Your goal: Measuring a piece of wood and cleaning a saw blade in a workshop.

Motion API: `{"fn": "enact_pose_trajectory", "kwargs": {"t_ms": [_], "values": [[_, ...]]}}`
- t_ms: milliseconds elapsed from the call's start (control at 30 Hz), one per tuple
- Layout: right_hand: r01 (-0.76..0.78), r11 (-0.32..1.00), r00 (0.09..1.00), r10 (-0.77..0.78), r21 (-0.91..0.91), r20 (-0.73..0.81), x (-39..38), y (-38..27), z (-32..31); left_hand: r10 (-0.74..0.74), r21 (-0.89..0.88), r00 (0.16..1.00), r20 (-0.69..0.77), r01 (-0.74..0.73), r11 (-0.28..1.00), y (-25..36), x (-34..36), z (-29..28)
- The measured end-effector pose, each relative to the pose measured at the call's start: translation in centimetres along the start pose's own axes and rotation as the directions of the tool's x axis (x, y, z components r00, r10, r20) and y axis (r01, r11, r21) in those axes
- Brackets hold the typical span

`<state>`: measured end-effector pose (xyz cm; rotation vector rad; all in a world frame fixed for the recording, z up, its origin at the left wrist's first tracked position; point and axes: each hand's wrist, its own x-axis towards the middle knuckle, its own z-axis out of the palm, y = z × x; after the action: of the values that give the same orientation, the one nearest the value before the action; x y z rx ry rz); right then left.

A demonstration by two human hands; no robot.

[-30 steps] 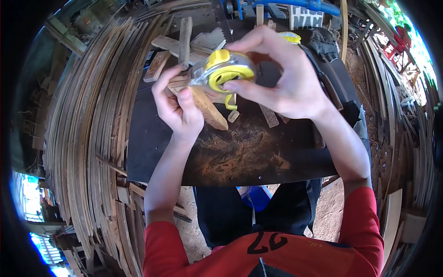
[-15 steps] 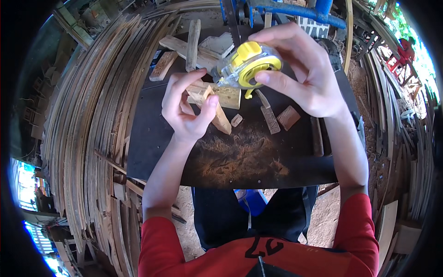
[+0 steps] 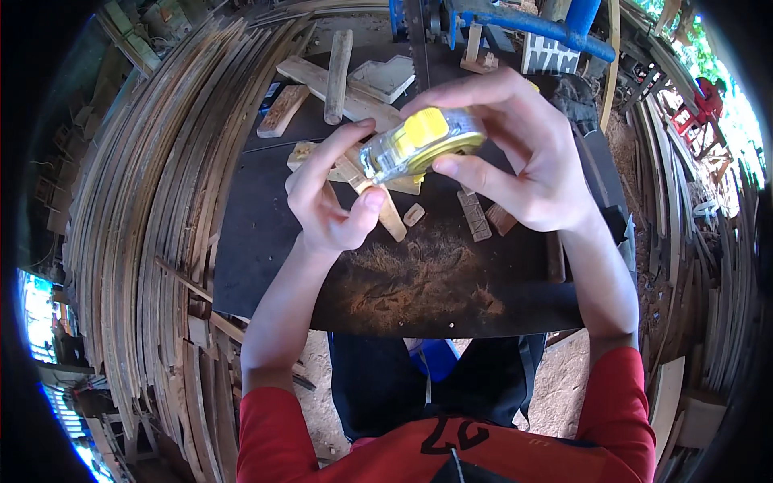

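Note:
My left hand (image 3: 330, 201) is closed on a short wooden block (image 3: 391, 219), gripped between thumb and fingers above the dark table. In my right hand (image 3: 535, 153) is a tape measure (image 3: 425, 127) with a clear case and yellow parts, its thumb on one side and fingers over the top. The tape measure's front end is right at the upper end of the block; whether they touch I cannot tell. Any blade drawn out of the case is hard to make out. A pale wooden piece (image 3: 303, 153) lies behind my left hand, partly covered.
Sawdust (image 3: 411, 282) covers the near middle of the dark table (image 3: 262, 278). Small offcuts (image 3: 475, 216) lie right of centre, and longer boards (image 3: 337, 76) at the back. An upright saw blade (image 3: 418, 48) and blue metal frame (image 3: 531, 28) stand beyond. Wood strips (image 3: 153, 201) are stacked left.
My right hand has brought the tape measure down and slightly left, against or over the upper end of the block, and tilted it. My left hand keeps its hold on the block.

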<state>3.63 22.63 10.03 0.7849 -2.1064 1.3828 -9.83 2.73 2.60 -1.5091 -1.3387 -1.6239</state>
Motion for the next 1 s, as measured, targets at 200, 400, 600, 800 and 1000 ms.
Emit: {"fn": "enact_pose_trajectory", "kwargs": {"t_ms": [200,400,600,800,1000], "values": [[-0.110,0.987,0.990,0.119,0.118,-0.070,-0.7,0.8,0.8,0.044,0.030,0.999,0.021,-0.045,0.999,-0.1,0.8,-0.1],[-0.179,0.984,0.981,0.178,-0.003,-0.073,-0.8,1.9,2.2,-0.083,0.044,0.997,0.000,0.083,0.996,-0.8,0.2,-1.0],[-0.336,0.922,0.940,0.342,-0.191,0.001,-1.1,2.9,2.2,0.044,-0.010,0.998,-0.048,-0.044,0.999,-2.9,0.0,-0.4],[-0.336,0.932,0.941,0.339,-0.133,-0.002,-0.9,3.2,2.0,-0.099,0.032,0.994,0.041,0.097,0.995,-2.0,0.0,-0.8],[-0.348,0.922,0.923,0.369,-0.172,0.109,-1.1,3.0,1.8,-0.125,0.035,0.992,0.001,0.125,0.991,-1.9,-0.1,-0.5]]}}
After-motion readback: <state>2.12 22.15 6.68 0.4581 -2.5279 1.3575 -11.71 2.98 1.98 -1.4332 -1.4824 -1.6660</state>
